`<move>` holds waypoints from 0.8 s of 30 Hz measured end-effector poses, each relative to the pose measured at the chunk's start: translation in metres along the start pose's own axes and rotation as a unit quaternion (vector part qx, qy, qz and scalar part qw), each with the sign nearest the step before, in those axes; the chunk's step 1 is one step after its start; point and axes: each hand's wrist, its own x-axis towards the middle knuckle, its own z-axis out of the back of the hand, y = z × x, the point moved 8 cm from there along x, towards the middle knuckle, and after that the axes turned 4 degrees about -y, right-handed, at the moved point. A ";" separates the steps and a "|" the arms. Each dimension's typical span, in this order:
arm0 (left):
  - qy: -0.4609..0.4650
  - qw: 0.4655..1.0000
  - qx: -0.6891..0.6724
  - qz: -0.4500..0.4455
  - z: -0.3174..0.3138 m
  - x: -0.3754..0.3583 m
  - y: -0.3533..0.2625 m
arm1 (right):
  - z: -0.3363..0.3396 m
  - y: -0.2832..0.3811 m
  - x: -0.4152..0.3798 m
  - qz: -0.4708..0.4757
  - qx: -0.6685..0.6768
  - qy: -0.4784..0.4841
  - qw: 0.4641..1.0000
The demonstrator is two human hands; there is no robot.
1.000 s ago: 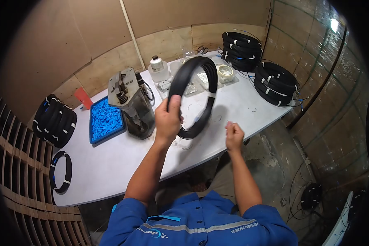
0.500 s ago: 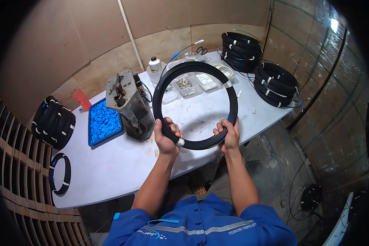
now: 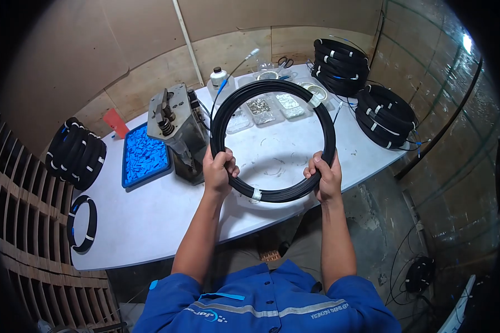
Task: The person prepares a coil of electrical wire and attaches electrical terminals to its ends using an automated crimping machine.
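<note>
Between my two hands a coil of black cable (image 3: 272, 86) is held up above the white table, tilted so that its round opening faces me. My left hand (image 3: 220, 169) wraps its lower left side, and my right hand (image 3: 325, 173) grips the lower right. White tape bands the coil at the bottom, beside my left hand, and at the upper right. A loose cable end with a blue connector (image 3: 223, 86) and a pale tip sticks up from its upper left. Another pale-tipped end (image 3: 338, 112) shows by the right side.
A metal press (image 3: 178, 130) stands left of the coil, next to a tray (image 3: 129, 183) of blue pieces. Behind are small-parts boxes (image 3: 261, 111), a bottle (image 3: 219, 77) and scissors (image 3: 285, 62). Stacked coils (image 3: 341, 66) stand at the back right; more coils (image 3: 76, 155) lie left.
The coil has shifted slightly right in view and turned a little in my hands. Its lower tape band sits farther right. My right hand's fingers have changed their hold.
</note>
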 end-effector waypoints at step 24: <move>0.068 0.996 -0.012 0.061 -0.005 0.042 0.052 | 0.011 0.020 0.003 0.004 0.054 0.005 0.999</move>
